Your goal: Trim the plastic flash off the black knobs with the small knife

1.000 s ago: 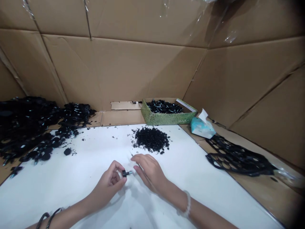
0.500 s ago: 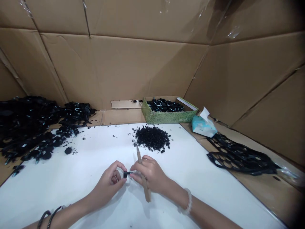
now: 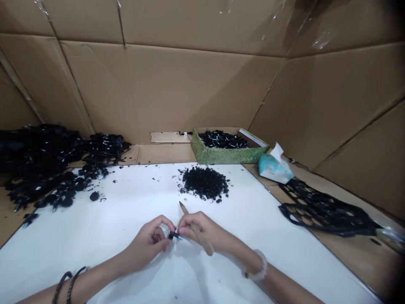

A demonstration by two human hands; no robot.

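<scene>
As they meet at the lower centre of the frame, the left hand pinches a small black plastic cap in curled fingers, while the right hand closes around a slim wooden-handled blade, just below a heap of tiny black rings on the white worktop.

The head-worn camera looks forward and down, seemingly close, over a white sheet toward a cardboard wall.

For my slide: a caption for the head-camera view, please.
Left hand holds a small black part; right hand grips a wooden-handled knife.
</scene>
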